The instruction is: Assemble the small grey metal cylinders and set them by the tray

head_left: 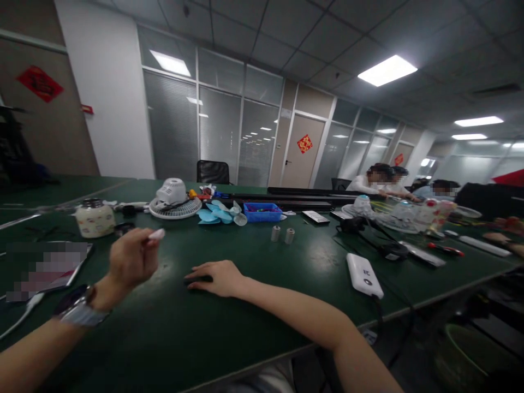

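My left hand (pixel 133 259), with a watch (pixel 77 305) on its wrist, is raised over the table's left side. Its fingers are closed on a small white piece (pixel 156 234) whose kind I cannot make out. Low at the table's middle, my right hand (pixel 221 277) has its fingers curved over a small black thing (pixel 197 280), mostly hidden by them. Beyond it stand two small metal cylinders (pixel 282 235). Light blue fan blades (pixel 219 213) lie farther back, beside a blue basket (pixel 262 213).
A white fan body with its grille (pixel 174 199) lies at the back left, near a patterned jar (pixel 95 218). A tablet-like device (pixel 82 267) is at left. To the right are a white power strip (pixel 364 275), dark cables (pixel 387 245) and a red screwdriver (pixel 446 249). Other people sit far right.
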### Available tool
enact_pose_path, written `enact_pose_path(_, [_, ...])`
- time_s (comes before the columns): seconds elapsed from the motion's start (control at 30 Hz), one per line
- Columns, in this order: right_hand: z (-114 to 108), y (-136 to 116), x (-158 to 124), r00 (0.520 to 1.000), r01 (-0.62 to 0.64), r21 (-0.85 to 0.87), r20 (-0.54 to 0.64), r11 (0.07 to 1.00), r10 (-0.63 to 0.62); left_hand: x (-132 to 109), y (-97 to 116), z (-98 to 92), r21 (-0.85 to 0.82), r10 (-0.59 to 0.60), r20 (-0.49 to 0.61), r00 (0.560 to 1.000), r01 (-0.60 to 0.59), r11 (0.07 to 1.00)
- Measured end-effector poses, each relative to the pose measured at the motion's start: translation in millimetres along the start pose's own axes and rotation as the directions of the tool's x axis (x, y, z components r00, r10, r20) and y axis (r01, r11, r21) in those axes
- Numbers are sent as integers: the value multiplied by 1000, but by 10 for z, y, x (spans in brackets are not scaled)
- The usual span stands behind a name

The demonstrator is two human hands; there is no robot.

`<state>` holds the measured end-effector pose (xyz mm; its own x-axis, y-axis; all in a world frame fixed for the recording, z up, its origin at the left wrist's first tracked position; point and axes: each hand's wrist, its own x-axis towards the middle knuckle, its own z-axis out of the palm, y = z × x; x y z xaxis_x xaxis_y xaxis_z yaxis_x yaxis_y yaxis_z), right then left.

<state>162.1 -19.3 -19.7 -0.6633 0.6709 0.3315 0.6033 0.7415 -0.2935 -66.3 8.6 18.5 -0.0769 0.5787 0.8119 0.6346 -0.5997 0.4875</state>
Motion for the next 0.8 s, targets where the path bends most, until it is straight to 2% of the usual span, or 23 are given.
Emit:
enact_pose_path(0.03, [2, -4, 1, 1000, 10, 5, 9, 1000, -10, 25, -69, -4, 145, -9, 43, 999, 3, 989])
enact_pose_path(0.1, [7, -16, -17, 1000, -9, 17, -19, 1000, 9, 77, -164, -9, 453, -66, 159, 985, -13, 892])
enact_pose_path(0.13, [9, -23, -34, 998, -35, 25, -50, 999, 36, 99, -193, -12, 561, -107, 220, 970, -36, 827])
enact_pose_path(0.2, [6, -27, -75, 986, -104, 44, -124, 994, 109, 129, -235, -19, 660, -193, 275, 942, -39, 750])
enact_pose_path(0.33, [-23, 9, -139, 945, -223, 46, -235, 974, 228, 108, -345, -4, 728, -354, 405, 843, -63, 683])
enact_pose_path(0.43, [-40, 33, -153, 966, -190, -1, -181, 982, 187, 60, -400, 20, 737, -427, 468, 774, -75, 672])
enact_pose_path(0.53, [-2, 25, -142, 987, -122, -49, -108, 991, 116, 33, -387, 27, 734, -428, 500, 753, -105, 671])
enact_pose_path(0.57, [20, 20, -134, 989, -112, -57, -103, 992, 105, 32, -383, 24, 721, -409, 522, 748, -131, 680])
enact_pose_path(0.67, [27, 43, -119, 989, -95, -73, -117, 993, 86, 44, -425, -2, 750, -448, 516, 730, -133, 648])
enact_pose_path(0.73, [-94, 135, -151, 982, -114, -106, -165, 988, 96, 62, -492, -29, 754, -475, 519, 711, -119, 646])
enact_pose_path(0.8, [-343, 331, -252, 944, -212, -155, -287, 965, 161, 82, -554, -57, 757, -507, 520, 687, -97, 646])
